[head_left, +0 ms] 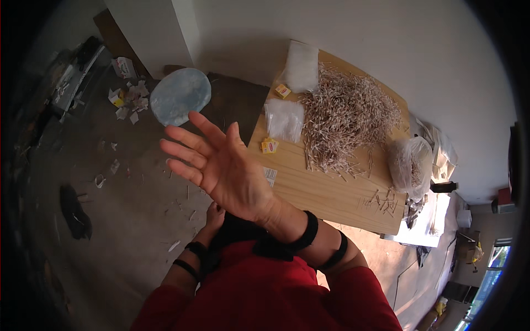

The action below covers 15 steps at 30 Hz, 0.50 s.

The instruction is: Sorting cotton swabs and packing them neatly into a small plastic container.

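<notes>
My right hand (226,174) is raised in front of me, palm turned up and fingers spread, with nothing in it. It hangs in the air left of the wooden table (326,199). Low at my lap, my left hand (214,216) shows only in part; its fingers are mostly hidden. A large heap of thin pale and reddish sticks (348,118) covers the table's middle. Clear plastic bags lie in a far stack (302,66) and a nearer stack (285,119). Small yellow boxes rest beside them, one far (282,90) and a few nearer (269,145).
A few loose sticks (382,203) lie near the table's right corner, by a filled clear bag (411,165). On the floor stand a pale blue round tub (181,96) and paper scraps (132,99). A dark object (75,212) lies at left. More litter dots the floor.
</notes>
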### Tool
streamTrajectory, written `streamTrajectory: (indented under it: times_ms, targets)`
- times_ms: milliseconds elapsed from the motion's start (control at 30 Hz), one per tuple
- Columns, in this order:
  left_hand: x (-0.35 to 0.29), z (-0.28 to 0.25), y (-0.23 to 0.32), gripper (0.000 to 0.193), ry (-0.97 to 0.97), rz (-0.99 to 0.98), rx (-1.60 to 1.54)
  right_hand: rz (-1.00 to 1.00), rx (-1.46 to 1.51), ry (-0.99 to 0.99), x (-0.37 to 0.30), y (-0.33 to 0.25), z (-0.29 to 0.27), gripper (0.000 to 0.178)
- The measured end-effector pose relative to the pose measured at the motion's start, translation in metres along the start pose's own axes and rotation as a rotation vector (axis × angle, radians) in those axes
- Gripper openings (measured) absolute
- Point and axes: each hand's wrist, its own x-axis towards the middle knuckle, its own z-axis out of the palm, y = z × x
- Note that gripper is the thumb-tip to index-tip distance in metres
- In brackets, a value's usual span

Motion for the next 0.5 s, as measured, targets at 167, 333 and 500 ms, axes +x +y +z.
streamTrajectory:
  times_ms: [167,333,500]
  targets:
    - [0.01,0.001,-0.002,0.028,0.084,0.154,0.039,-0.037,-0.081,-0.049,-0.001,-0.013,0.003,0.078]
    - [0.008,0.004,0.021,0.028,-0.021,0.062,-0.064,-0.48,-2.065,-0.208,-0.029,-0.001,0.073,0.082]
    - [0.011,-0.012,0.004,0.031,-0.079,-0.059,-0.16,-0.546,-1.819,-0.069,-0.026,-0.009,0.085,0.075]
